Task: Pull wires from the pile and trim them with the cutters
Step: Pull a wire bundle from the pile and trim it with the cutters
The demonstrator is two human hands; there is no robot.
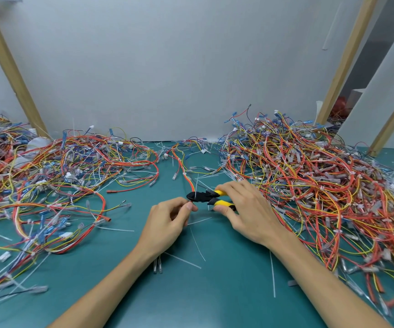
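From the head camera, the left hand (167,223) pinches the near end of an orange wire (183,170) between thumb and curled fingers, just above the green table (191,299). The right hand (245,209) grips the yellow handles of the cutters (209,198), whose black head meets the wire right beside the left fingertips; whether the blades have closed on it is hard to tell. The wire runs back towards the wall. A big wire pile (309,185) lies at right and another tangle (49,174) at left. White offcuts (197,242) lie between the forearms.
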